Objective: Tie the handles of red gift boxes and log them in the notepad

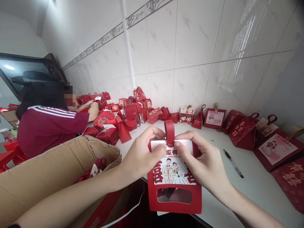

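Pinching the top flap of the red gift box [174,177] from both sides, I hold it upright at the near edge of the white worktop [251,186]. My left hand [140,155] is closed on the left corner of the white flap, thumb in front and fingers behind; my right hand [201,161] grips the right corner the same way, thumb tip just beside the red loop handle [169,131] that stands up through the middle. The printed couple faces me, with a cut-out window below it.

To do this step well, I judge both thumbs should press evenly so the flap seats square around the handle rather than creasing to one side, and the box should stay upright so its sides do not buckle.

A black pen [233,163] lies on the worktop to the right, apart from my hands. An open cardboard carton [59,171] sits to the near left with red pieces inside. Finished boxes [128,114] crowd the far wall, where another person's sleeve [52,126] leans in at the left.
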The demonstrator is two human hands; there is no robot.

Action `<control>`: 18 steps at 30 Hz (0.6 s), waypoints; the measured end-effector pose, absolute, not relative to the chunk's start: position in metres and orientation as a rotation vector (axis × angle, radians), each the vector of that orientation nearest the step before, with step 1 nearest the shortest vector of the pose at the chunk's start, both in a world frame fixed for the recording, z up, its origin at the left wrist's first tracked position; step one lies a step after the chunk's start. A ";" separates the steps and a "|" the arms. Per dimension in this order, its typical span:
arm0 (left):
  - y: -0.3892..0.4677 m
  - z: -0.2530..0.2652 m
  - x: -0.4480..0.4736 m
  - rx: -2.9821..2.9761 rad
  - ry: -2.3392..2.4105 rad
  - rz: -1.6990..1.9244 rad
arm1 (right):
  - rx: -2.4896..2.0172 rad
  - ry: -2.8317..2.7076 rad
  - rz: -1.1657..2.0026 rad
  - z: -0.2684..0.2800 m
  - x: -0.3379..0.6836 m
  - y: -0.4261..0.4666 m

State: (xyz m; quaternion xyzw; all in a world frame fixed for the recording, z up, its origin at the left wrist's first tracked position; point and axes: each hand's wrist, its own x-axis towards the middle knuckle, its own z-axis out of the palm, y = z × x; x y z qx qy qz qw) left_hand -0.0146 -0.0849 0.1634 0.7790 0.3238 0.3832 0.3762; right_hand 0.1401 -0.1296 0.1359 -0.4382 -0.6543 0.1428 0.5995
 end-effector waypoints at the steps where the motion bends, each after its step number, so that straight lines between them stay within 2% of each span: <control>1: -0.085 0.163 -0.015 2.004 0.847 0.967 | -1.010 -1.524 0.316 0.136 0.140 -0.130; 18: -0.084 0.162 -0.018 2.027 0.828 0.947 | -1.004 -1.541 0.295 0.136 0.139 -0.131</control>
